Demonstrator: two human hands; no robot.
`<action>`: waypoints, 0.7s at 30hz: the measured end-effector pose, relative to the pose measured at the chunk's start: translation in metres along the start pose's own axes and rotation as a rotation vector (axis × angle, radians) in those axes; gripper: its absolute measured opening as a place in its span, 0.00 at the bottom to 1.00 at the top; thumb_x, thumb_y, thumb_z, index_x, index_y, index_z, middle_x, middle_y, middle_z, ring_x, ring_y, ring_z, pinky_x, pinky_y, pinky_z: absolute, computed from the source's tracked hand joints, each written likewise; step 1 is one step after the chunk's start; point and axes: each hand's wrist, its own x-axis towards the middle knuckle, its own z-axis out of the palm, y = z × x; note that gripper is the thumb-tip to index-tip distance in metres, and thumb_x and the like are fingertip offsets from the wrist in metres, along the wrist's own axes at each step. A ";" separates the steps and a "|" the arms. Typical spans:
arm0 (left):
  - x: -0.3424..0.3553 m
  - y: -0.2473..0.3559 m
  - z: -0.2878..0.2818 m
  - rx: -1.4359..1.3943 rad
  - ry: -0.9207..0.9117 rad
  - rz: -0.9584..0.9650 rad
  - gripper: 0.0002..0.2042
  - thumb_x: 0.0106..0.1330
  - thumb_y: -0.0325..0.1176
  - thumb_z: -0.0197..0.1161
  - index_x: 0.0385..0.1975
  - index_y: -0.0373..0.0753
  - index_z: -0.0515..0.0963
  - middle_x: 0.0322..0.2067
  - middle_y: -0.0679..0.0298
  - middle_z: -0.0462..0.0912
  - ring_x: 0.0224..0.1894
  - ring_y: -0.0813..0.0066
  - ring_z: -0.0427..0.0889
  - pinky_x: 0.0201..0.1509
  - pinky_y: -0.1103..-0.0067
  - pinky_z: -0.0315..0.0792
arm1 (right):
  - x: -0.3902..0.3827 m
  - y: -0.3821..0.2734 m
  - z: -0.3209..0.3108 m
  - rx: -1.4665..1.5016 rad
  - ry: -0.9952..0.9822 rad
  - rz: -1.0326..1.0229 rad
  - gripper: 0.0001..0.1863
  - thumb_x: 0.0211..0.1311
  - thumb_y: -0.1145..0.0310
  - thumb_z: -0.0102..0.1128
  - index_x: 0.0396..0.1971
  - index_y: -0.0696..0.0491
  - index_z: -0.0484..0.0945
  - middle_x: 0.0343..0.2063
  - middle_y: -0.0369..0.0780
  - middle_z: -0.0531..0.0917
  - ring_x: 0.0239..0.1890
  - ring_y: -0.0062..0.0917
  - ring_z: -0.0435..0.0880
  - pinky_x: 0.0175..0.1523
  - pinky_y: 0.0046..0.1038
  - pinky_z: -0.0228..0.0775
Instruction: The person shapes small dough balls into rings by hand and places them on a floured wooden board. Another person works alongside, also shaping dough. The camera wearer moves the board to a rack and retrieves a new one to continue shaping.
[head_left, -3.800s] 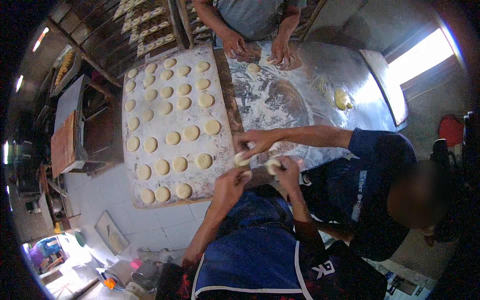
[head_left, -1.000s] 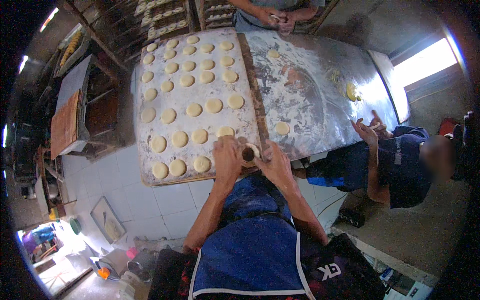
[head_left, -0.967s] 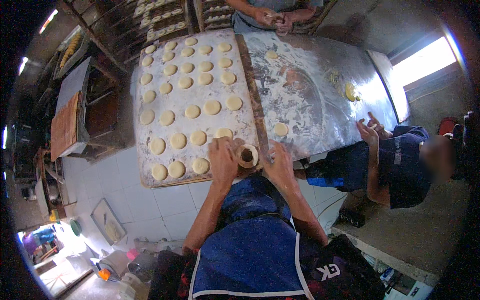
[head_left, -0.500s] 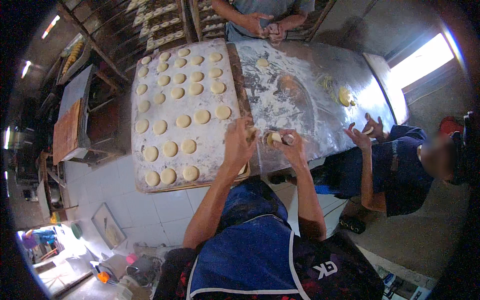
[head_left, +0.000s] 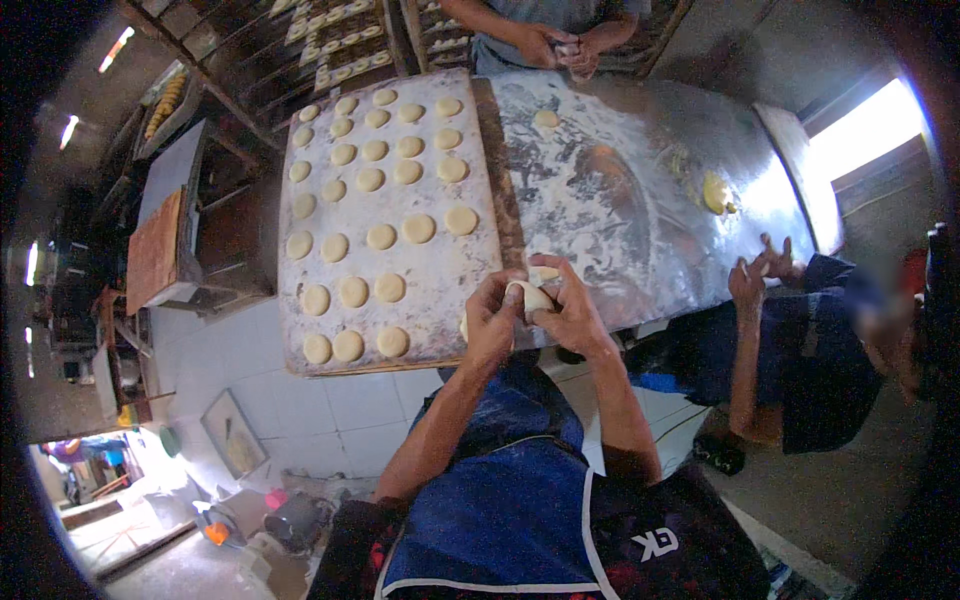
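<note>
A pale piece of dough (head_left: pixel 530 297) is pinched between my two hands, just above the near edge of the table. My left hand (head_left: pixel 492 315) grips it from the left, with the thumb on top. From the right, the fingers of my right hand (head_left: pixel 578 318) close on the same piece. Past the fingertips another bit of dough (head_left: pixel 545 273) shows, partly covered. Left of my hands, a flour-dusted tray (head_left: pixel 440 290) carries several rows of flat round dough discs (head_left: pixel 390 288). Part of a disc at the tray's near right corner is hidden by my left hand.
A floured metal table (head_left: pixel 640 280) extends right of the tray, with a small dough disc (head_left: pixel 547 118) and a yellowish lump (head_left: pixel 717 192) on it. One person's hands (head_left: pixel 573 55) work at the far side; another's (head_left: pixel 758 270) are at the right. Racks of dough stand behind.
My hands have come together; the left moved off the tray's edge to the dough, which both now hold. The view has shifted slightly. The far person's hands stay close together.
</note>
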 end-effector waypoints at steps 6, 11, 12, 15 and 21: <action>-0.016 0.021 -0.042 -0.201 -0.250 0.035 0.24 0.57 0.14 0.56 0.50 0.45 0.61 0.38 0.60 0.78 0.38 0.73 0.79 0.38 0.77 0.76 | 0.022 0.037 0.041 0.569 0.084 0.007 0.21 0.68 0.58 0.47 0.54 0.56 0.70 0.36 0.38 0.79 0.35 0.22 0.78 0.38 0.26 0.74; -0.007 0.023 -0.077 -0.900 -0.342 -0.028 0.19 0.53 0.20 0.55 0.44 0.45 0.61 0.33 0.63 0.74 0.32 0.71 0.75 0.35 0.75 0.73 | 0.031 0.055 0.087 0.323 0.251 -0.068 0.21 0.70 0.53 0.43 0.32 0.56 0.77 0.30 0.39 0.79 0.29 0.21 0.77 0.29 0.20 0.69; -0.009 0.021 -0.081 -0.554 -0.180 0.097 0.14 0.56 0.24 0.52 0.42 0.43 0.62 0.30 0.62 0.73 0.29 0.69 0.73 0.32 0.74 0.70 | 0.025 0.050 0.093 0.377 0.230 -0.207 0.21 0.70 0.53 0.43 0.30 0.55 0.76 0.29 0.39 0.79 0.29 0.21 0.77 0.30 0.20 0.70; -0.014 0.020 -0.101 0.535 -0.029 0.618 0.13 0.62 0.32 0.56 0.42 0.42 0.62 0.25 0.63 0.74 0.26 0.67 0.76 0.28 0.69 0.71 | 0.014 0.025 0.120 0.250 0.319 0.158 0.25 0.71 0.51 0.44 0.30 0.58 0.79 0.25 0.41 0.80 0.32 0.27 0.79 0.39 0.28 0.71; -0.017 0.022 -0.126 -0.254 0.203 0.094 0.18 0.71 0.46 0.45 0.28 0.36 0.69 0.21 0.58 0.74 0.25 0.70 0.77 0.22 0.68 0.67 | 0.004 0.001 0.198 0.007 0.607 0.047 0.32 0.72 0.46 0.41 0.35 0.65 0.77 0.31 0.49 0.81 0.38 0.37 0.77 0.49 0.36 0.68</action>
